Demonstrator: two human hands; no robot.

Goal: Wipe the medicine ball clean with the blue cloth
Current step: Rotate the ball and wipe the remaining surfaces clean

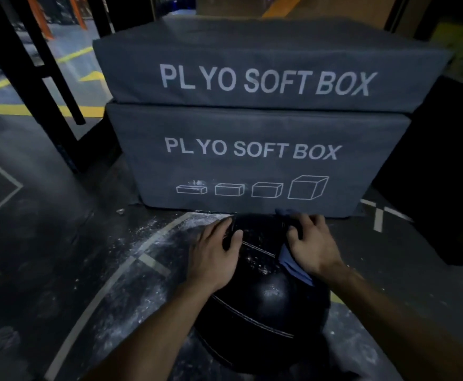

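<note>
I had my left hand spread flat on the round black leather medicine ball, right hand pressing the crumpled blue cloth w/ fingers curled on it. Best to brace the ball & work over the white dust.

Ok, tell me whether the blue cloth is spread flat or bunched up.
Bunched. The blue cloth sits crumpled under the right hand on the medicine ball, one fold hanging below the palm.

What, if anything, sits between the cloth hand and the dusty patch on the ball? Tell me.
Nothing visible. The right hand presses the blue cloth on the medicine ball, right beside the white dust. The left hand rests on the ball's other side, clear of it.
</note>
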